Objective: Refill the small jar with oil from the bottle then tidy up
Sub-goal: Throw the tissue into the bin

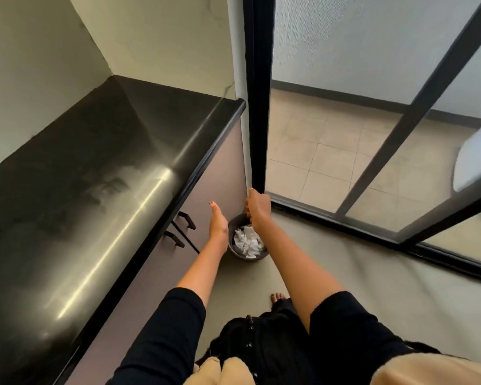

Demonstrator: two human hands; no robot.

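Neither the small jar nor the oil bottle is in view. My left hand point(217, 222) is stretched out flat with its fingers apart and holds nothing, just left of a small dark waste bin point(235, 252) on the floor. My right hand point(257, 207) hangs over the far rim of that bin, back of the hand toward me and fingers curled downward. Whether anything is in those fingers is hidden. Crumpled white paper point(247, 241) fills the bin.
A long black countertop point(95, 176) runs along my left, with grey cabinet doors and black handles point(188, 219) under it. A black-framed sliding glass door point(258, 107) stands right behind the bin. My bare foot point(278, 297) is on the grey floor.
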